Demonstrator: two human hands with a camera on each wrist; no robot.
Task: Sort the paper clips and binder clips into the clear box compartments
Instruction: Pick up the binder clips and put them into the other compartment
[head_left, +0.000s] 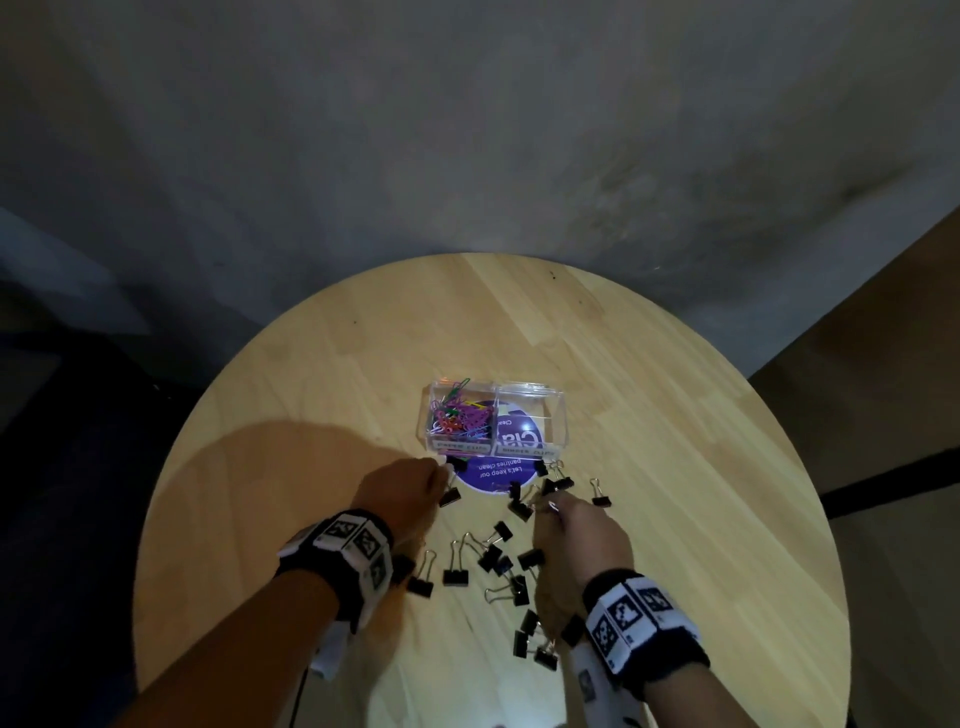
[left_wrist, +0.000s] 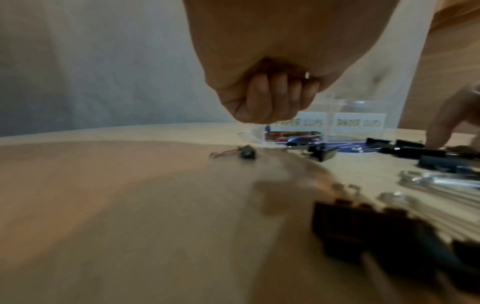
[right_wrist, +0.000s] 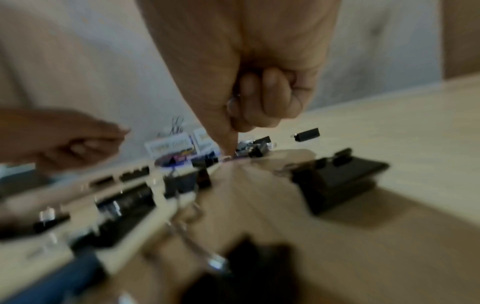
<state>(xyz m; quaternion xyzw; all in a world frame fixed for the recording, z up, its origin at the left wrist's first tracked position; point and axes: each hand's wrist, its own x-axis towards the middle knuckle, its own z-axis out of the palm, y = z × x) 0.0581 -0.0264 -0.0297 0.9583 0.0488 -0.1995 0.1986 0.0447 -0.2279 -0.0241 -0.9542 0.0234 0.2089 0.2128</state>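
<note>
Binder clips (head_left: 456, 577) lie scattered under our wrists. Our right hand (head_left: 582, 525), forefinger down on one, sits nearer the empty compartment (head_left: 524, 415) at twelve o'clock; left hand (head_left: 402, 486) curled, contents unclear.

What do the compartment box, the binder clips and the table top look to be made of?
Clear box: looks like glossy, rigid transparent plastic; the purple sticker under it shows through. Binder clips: black bodies, matte, probably painted metal, with shiny silver wire handles that catch light. Table: pale wood in glued strips, with visible grain and seams, smooth with a low sheen.
</note>
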